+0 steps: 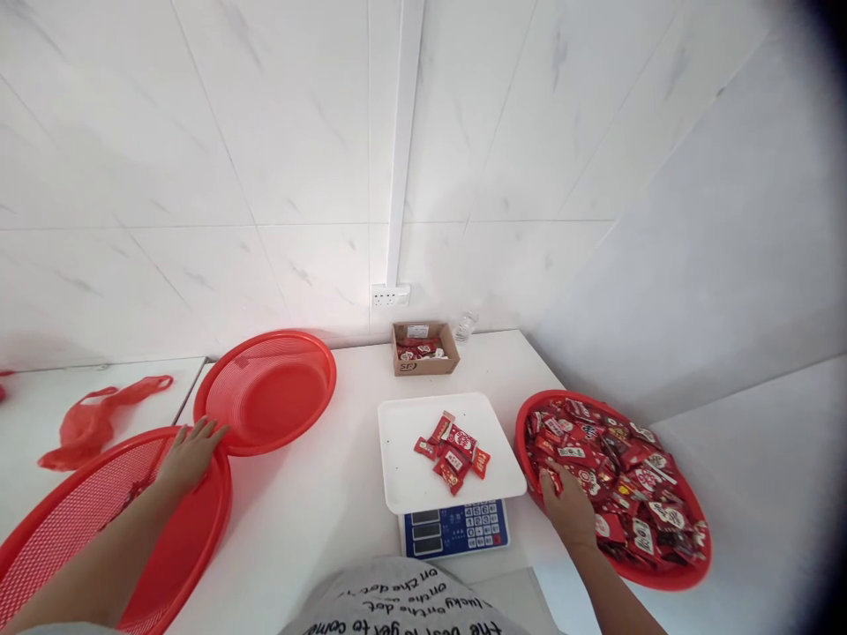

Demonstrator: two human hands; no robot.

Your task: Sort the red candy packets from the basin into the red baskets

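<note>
wrapped candies heap in a red basket just right of the scale, directly under the right hand, whose fingers curl down into them (whether they pinch a packet i cannot tell). the packets point every way, with no shared long axis. the left hand lies flat, spread and empty on a mesh basket well left of the scale.

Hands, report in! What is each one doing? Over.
Left hand open, flat on red basket rim. Right hand in candy basket, grip unclear. Scale tray between, few candies on it.
</note>
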